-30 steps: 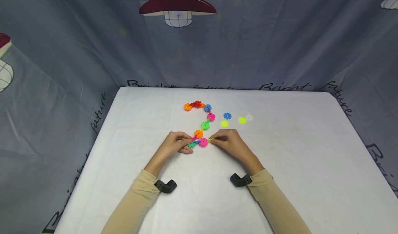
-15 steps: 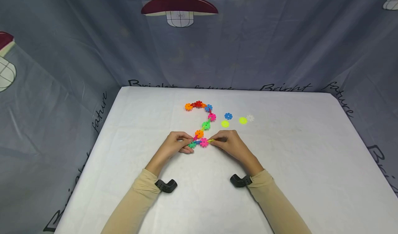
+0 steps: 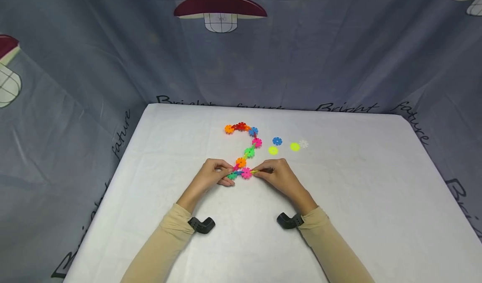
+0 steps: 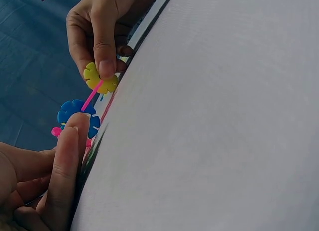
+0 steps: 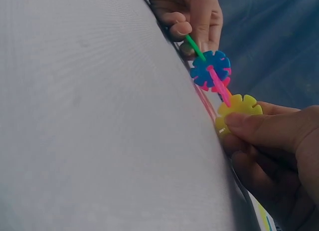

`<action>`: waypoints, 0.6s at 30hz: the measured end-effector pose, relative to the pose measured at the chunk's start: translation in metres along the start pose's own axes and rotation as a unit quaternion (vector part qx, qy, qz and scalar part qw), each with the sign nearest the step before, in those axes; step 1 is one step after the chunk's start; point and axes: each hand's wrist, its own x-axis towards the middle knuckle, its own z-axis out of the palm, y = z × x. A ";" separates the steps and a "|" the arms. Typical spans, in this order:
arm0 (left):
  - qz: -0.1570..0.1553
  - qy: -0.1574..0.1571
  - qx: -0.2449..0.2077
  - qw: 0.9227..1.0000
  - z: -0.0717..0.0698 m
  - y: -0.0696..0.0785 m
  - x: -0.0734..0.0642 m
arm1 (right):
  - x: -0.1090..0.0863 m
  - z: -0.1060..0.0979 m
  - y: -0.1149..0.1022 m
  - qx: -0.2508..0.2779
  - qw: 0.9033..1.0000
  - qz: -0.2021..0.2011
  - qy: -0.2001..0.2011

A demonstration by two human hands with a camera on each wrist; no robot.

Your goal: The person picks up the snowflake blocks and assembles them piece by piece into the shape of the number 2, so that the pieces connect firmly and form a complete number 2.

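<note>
A chain of notched plastic snowflake discs curves over the table, from an orange disc (image 3: 229, 129) at the far end to my hands. My left hand (image 3: 208, 175) pinches the green disc (image 3: 232, 176) at the near bend. A blue disc (image 5: 207, 65), seen nearly edge-on from above, links it to a pink disc (image 3: 246, 173). My right hand (image 3: 278, 174) pinches a yellow disc (image 5: 240, 107) between thumb and fingers. In both wrist views the yellow disc meets the pink disc's edge, its slots crossing it at an angle. Fingertips cover part of the green and yellow discs.
Right of the chain lie loose discs: a blue one (image 3: 277, 141), two yellow-green ones, the nearer yellow-green disc (image 3: 273, 150) closest to my right hand, and a white disc (image 3: 303, 144). A grey printed curtain (image 3: 301, 65) stands behind the white table (image 3: 357, 170).
The right hand and yellow disc have edged slightly left, closer to the pink disc. The left hand keeps the same hold. The head view has shifted a little.
</note>
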 end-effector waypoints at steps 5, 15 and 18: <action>0.002 0.004 0.002 1.000 0.000 0.001 0.000 | 0.000 0.000 0.001 0.010 1.000 0.005 -0.004; -0.002 0.001 -0.006 1.000 0.000 0.001 0.000 | 0.000 0.002 0.001 0.049 0.998 0.040 -0.010; -0.006 0.001 -0.008 1.000 0.000 0.002 -0.001 | 0.001 0.001 0.000 0.045 0.998 0.042 -0.017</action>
